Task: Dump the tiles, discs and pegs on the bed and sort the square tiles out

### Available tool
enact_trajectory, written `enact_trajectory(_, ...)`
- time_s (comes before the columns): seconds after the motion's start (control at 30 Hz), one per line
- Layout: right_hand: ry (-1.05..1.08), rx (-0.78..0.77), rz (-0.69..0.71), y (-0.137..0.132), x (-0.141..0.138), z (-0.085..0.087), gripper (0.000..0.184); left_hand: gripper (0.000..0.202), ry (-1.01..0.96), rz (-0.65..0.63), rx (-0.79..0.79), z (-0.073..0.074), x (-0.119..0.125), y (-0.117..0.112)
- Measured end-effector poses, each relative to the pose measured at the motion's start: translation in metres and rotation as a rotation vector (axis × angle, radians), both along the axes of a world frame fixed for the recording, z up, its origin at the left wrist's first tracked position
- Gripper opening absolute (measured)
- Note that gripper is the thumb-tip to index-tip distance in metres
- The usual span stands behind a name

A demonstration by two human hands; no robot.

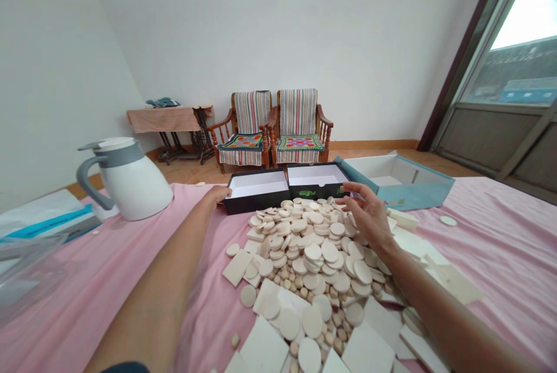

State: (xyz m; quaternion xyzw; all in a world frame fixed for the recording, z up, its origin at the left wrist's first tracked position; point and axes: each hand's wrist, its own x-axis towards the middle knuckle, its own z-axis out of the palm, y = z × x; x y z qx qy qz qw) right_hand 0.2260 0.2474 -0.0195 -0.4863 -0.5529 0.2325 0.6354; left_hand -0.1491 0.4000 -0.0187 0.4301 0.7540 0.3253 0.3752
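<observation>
My left hand (218, 194) is closed on the left end of a shallow black box (256, 202) with a white inside. Against that box's right side stands a second black box (319, 191), with green print on its front. My right hand (368, 213) reaches to the front right corner of this second box, its fingers apart and its fingertips at the box wall. Whether they press on it I cannot tell. Between my arms spreads a heap of pale wooden discs (315, 251), mixed with small wooden cubes (300, 283) and flat square wooden pieces (264, 348).
A light blue open box (415, 194) stands to the right of the black ones. On the left are a white and grey jug (134, 181) and clear plastic packaging (30, 268). A pink cloth (209, 303) covers the surface. Two wooden armchairs (298, 118) stand beyond.
</observation>
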Motion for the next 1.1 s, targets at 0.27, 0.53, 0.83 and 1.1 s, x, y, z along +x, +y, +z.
enact_trajectory(0.27,-0.088,0.009,-0.022,0.000,-0.005,0.003,0.027,0.045,0.340,0.029,0.195,0.024,0.020,-0.006)
enact_trajectory(0.53,-0.623,-0.058,-0.291,-0.007,0.054,0.018,0.015,0.060,0.602,-0.147,0.720,0.036,0.032,-0.077)
enact_trajectory(0.83,-1.036,-0.768,-0.653,-0.011,0.210,-0.029,0.037,0.052,0.534,-0.615,0.588,0.037,0.036,-0.207)
enact_trajectory(1.1,-1.096,-0.829,-0.632,-0.022,0.231,-0.049,0.038,0.060,0.672,-1.419,0.606,0.052,0.057,-0.307)
